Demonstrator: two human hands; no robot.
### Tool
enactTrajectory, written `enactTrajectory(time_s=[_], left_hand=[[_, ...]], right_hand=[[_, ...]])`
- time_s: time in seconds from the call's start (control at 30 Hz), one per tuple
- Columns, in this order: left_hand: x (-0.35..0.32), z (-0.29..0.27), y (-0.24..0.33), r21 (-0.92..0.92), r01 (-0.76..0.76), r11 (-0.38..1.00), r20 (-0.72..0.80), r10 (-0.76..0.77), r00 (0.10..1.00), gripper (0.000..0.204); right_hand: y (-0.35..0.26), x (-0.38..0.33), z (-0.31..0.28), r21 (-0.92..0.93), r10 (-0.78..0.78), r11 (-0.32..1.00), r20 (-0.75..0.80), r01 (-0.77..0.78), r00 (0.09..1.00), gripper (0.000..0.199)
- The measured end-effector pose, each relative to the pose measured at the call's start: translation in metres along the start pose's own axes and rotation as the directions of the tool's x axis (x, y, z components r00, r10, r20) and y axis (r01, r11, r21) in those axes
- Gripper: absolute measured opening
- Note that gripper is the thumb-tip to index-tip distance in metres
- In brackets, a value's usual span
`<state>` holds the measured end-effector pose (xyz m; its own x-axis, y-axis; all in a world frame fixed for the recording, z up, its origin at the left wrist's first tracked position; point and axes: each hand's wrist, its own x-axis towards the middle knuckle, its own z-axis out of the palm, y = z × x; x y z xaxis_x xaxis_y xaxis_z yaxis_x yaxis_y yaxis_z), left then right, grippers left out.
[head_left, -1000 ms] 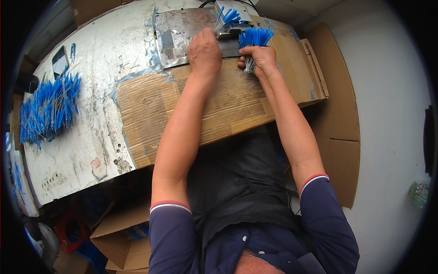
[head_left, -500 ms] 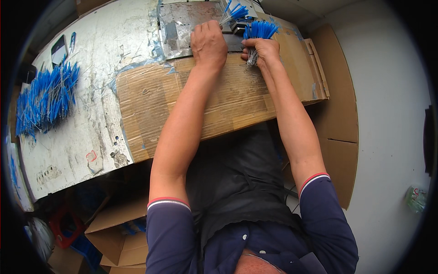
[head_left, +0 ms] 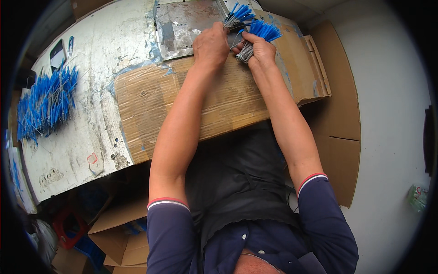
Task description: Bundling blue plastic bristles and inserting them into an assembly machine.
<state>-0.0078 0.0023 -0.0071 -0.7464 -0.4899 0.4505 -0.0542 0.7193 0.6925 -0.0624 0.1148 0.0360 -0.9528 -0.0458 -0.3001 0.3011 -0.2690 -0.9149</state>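
My left hand point(head_left: 211, 45) is closed round the wire ends of a small bunch of blue wire brushes point(head_left: 239, 15), over the right edge of a metal plate point(head_left: 185, 25). Just right of it, my right hand point(head_left: 263, 51) grips a thicker bundle of the same brushes point(head_left: 266, 31). Their blue bristles point away from me, and the looped wire ends stick out below the palm. Between the two hands, one brush point(head_left: 241, 32) slants apart from the bundle at the right fingertips. The left fingertips are partly hidden behind the hand.
A large heap of blue wire brushes point(head_left: 48, 104) lies on the worn white table point(head_left: 98, 96) at the left, near a phone point(head_left: 58, 55) and a pen point(head_left: 70, 44). Taped cardboard point(head_left: 155, 102) covers the table's front. Open cardboard boxes point(head_left: 116, 230) stand below.
My right hand has turned and shifted slightly left, bringing its bundle closer to the left hand. A single brush now stands out between the hands. The left hand has barely moved.
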Motion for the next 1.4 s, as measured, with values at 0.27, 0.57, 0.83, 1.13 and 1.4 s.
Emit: enactTrajectory(time_s=[0.27, 0.57, 0.83, 1.13, 1.4], left_hand=[[0.002, 0.001, -0.001, -0.098, 0.022, 0.995, 0.082, -0.014, 0.997, 0.022], [-0.002, 0.005, -0.005, 0.024, -0.220, 0.975, -0.111, 0.221, 0.969, 0.015], [0.003, -0.022, 0.007, -0.354, 0.174, 0.919, 0.220, -0.099, 0.971, 0.020], [0.002, -0.027, 0.007, -0.342, 0.175, 0.923, 0.392, -0.029, 0.920, 0.019], [0.002, -0.033, 0.013, -0.214, 0.080, 0.974, 0.469, 0.030, 0.883, 0.019]], right_hand=[[0.009, -0.002, -0.006, 0.092, 0.013, 0.996, 0.041, -0.017, 0.999, 0.012], [0.010, -0.010, -0.031, 0.200, -0.114, 0.973, -0.012, 0.114, 0.993, 0.013], [0.013, -0.001, -0.042, 0.270, -0.128, 0.958, 0.096, 0.098, 0.987, 0.014], [0.012, 0.007, -0.049, 0.364, -0.162, 0.929, 0.231, 0.069, 0.959, 0.011], [0.013, 0.008, -0.057, 0.424, -0.214, 0.902, 0.287, 0.077, 0.934, 0.013]])
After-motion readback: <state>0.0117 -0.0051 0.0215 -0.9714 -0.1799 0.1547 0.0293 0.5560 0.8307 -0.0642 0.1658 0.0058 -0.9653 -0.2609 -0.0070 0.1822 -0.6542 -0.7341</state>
